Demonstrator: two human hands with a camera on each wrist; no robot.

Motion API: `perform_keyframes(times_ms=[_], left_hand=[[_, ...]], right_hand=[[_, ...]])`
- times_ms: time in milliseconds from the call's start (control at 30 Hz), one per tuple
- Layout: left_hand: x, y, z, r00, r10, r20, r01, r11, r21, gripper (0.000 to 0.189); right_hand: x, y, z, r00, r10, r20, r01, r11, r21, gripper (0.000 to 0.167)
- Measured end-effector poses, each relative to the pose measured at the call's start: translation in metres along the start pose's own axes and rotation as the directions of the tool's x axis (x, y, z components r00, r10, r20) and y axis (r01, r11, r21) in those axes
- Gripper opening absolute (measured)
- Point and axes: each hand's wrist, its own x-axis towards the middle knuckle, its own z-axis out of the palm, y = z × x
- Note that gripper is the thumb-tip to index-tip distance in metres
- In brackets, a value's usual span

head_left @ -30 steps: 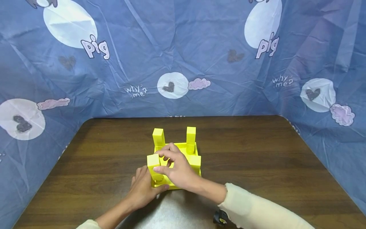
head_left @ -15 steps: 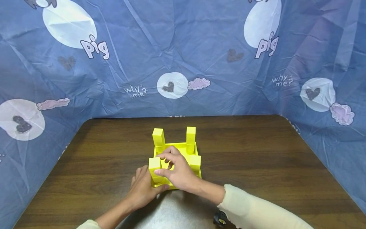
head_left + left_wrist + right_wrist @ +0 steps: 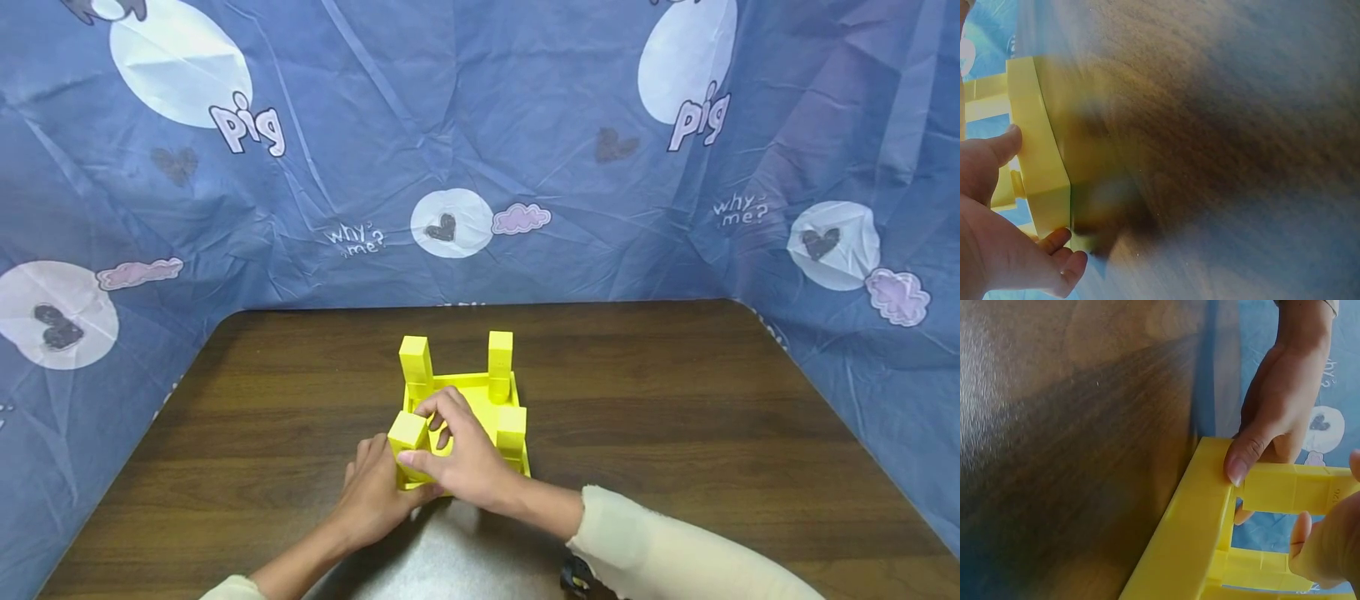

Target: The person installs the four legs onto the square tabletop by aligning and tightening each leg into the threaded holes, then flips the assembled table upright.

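A yellow square base [image 3: 476, 392] with a raised rim lies on the table, with an upright post at each corner. My left hand [image 3: 372, 492] grips its near-left corner; in the left wrist view the thumb presses the rim [image 3: 1041, 137] and the fingers reach below. My right hand [image 3: 468, 458] pinches the upper part of the near-left post [image 3: 407, 429] between thumb and fingers. In the right wrist view that post [image 3: 1275, 490] meets the base close to my left thumb, its foot partly hidden. The far-left post [image 3: 416, 358], far-right post [image 3: 501, 358] and near-right post [image 3: 512, 429] stand untouched.
The dark wooden table [image 3: 660, 400] extends around the base on all sides. A blue printed cloth [image 3: 465, 150] hangs behind and along both sides. A small black object [image 3: 576, 575] shows under the right sleeve [image 3: 660, 542].
The near-left post has come down slightly and turned a little, with my right hand moving along with it. My left hand has kept its grip on the base corner.
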Motion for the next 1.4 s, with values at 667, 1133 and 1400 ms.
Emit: perform_keyframes(times_ms=[667,1133,1400], left_hand=[[0.0,0.0,0.0,1.0,0.018,-0.004,-0.017,1.0,0.017,0.068],[-0.001,0.0,0.0,1.0,0.014,0.007,-0.014,1.0,-0.009,0.055],[0.0,0.0,-0.001,1.0,0.009,0.008,-0.009,1.0,-0.013,0.053]], right_hand=[[0.009,-0.003,-0.003,0.999,-0.044,0.021,0.045,0.999,-0.03,0.041],[0.008,0.004,-0.008,0.991,-0.011,0.131,0.01,1.0,0.006,0.061],[0.009,0.003,-0.014,0.985,-0.065,0.161,0.065,0.998,0.008,0.05]])
